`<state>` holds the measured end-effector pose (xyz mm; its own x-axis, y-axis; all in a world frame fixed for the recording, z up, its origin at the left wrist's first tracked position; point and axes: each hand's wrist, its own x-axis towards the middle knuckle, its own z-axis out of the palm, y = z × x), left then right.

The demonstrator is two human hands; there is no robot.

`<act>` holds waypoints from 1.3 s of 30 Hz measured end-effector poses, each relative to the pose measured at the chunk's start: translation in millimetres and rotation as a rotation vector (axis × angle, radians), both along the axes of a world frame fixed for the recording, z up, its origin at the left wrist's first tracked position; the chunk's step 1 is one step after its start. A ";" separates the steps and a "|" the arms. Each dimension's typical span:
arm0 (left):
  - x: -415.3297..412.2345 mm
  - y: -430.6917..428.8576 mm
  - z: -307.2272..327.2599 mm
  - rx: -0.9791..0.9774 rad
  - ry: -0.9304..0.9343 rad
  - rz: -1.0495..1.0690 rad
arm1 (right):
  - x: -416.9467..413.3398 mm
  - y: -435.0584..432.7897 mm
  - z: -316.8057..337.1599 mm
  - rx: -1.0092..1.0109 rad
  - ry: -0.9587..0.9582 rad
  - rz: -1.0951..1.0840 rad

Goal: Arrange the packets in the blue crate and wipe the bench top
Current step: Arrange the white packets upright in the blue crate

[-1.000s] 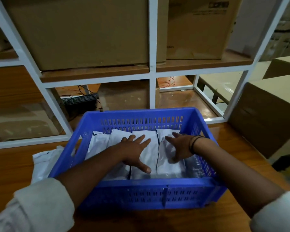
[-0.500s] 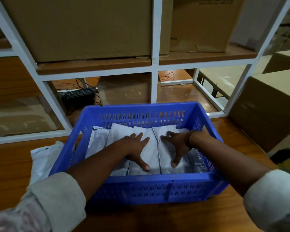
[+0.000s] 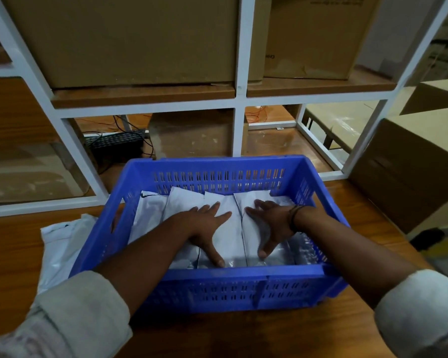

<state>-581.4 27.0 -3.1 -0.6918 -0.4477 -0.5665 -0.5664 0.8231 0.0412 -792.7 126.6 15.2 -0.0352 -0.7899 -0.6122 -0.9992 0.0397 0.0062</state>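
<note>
Wood bench (image 3: 13, 244), packets (image 3: 228, 236) in blue crate (image 3: 243, 288) lengthwise front-to-back, L hand (image 3: 204, 228), R hand (image 3: 272, 223), fingers (image 3: 221, 216) splayed flat

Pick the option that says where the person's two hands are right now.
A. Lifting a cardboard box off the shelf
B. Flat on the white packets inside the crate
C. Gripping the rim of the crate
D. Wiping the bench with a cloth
B: the left hand and the right hand both lie with spread fingers on the white packets inside the blue crate.
</note>
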 end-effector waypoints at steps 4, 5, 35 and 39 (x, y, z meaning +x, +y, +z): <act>-2.4 2.2 -4.3 -0.073 -0.035 0.001 | 8.1 -4.5 -11.1 0.016 0.054 0.033; -3.3 4.3 -5.7 -0.093 -0.042 0.002 | 10.1 -5.5 -12.5 0.012 0.060 0.036; 0.7 6.3 8.1 -0.058 0.064 0.129 | 14.7 -2.4 12.5 -0.235 -0.076 -0.028; 8.2 1.1 28.7 -0.077 0.209 0.203 | 21.1 -7.4 25.4 -0.434 -0.149 -0.050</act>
<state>-573.2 28.1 25.6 -0.6823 -0.6246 -0.3800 -0.7051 0.6994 0.1164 -771.5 119.2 40.6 -0.0167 -0.9739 -0.2264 -0.9848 0.0552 -0.1648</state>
